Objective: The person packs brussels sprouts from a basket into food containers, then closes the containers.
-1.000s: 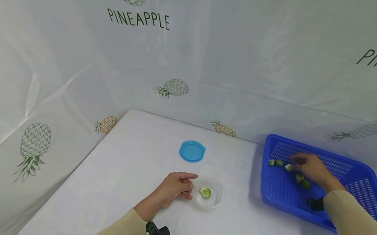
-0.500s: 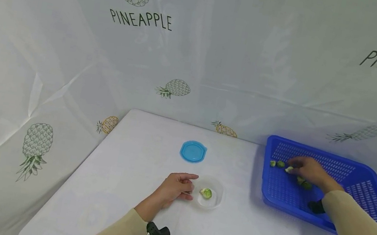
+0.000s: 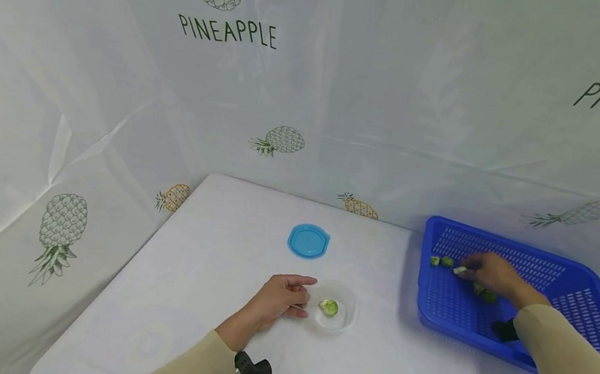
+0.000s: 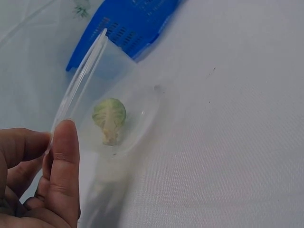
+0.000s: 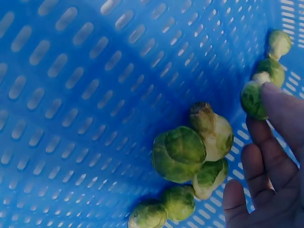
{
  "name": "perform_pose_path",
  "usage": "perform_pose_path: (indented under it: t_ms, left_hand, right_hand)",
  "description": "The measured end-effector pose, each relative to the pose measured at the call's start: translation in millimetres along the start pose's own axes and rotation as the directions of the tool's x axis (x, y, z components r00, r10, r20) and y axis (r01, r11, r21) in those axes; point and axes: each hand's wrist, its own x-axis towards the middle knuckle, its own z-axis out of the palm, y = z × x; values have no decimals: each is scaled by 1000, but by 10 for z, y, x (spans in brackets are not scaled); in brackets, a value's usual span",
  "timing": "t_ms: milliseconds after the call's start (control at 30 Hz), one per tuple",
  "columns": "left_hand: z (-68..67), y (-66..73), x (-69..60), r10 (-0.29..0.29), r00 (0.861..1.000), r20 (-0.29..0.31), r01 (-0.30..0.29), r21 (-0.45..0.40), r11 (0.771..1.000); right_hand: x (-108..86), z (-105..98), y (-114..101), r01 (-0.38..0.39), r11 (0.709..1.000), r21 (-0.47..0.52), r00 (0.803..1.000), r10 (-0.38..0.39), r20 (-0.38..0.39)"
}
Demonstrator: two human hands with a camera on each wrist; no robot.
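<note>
My left hand [image 3: 277, 300] pinches the rim of a round clear plastic container [image 4: 122, 66] between thumb and fingers. Inside that container lies one Brussels sprout [image 4: 110, 116], pale green with its cut stem showing. On the right, my right hand [image 3: 496, 276] reaches down into a blue plastic basket [image 3: 445, 307]. Its thumb and a finger pinch a Brussels sprout [image 5: 252, 100] near the basket's floor. Several other sprouts [image 5: 179, 154] sit beside and below that hand in the right wrist view, and two more lie just beyond the pinched one.
A flat blue lid [image 3: 308, 241] lies on the white-covered table [image 3: 197, 249] behind the container. The basket's slotted walls rise around my right hand. A white sheet [image 3: 378, 95] printed with pineapples hangs behind and to the left of the table.
My right hand's fingers have closed around a sprout in the basket, with only a small shift of the hand. The left hand and container stay in place.
</note>
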Motion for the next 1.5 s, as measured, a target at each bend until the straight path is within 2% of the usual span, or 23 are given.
perform_pose_path:
  t_ms: [200,467,700,1067,1500]
  left_hand:
    - [-2,7,12,2,1000,0,-2,10,1000]
    - [12,27,14,1,1000,-1,-1,14,1000]
    - [13,28,16,2,1000,3,-2,16,1000]
    - [22,20,-4,-9,1000,6,9,15,1000]
    - [47,10,0,-9,1000,1,9,10,1000]
  right_hand:
    - [-40,-13,-43,20,1000,-3,998,-20,-58]
    - [-25,-60,-108,92,995,41,985,-85,-152]
    - [-85,-115,-260,66,993,96,987,-51,-153]
    - [-157,-166,-391,49,995,87,989,-36,-146]
    - [-321,-226,-549,39,996,83,984,-23,-179]
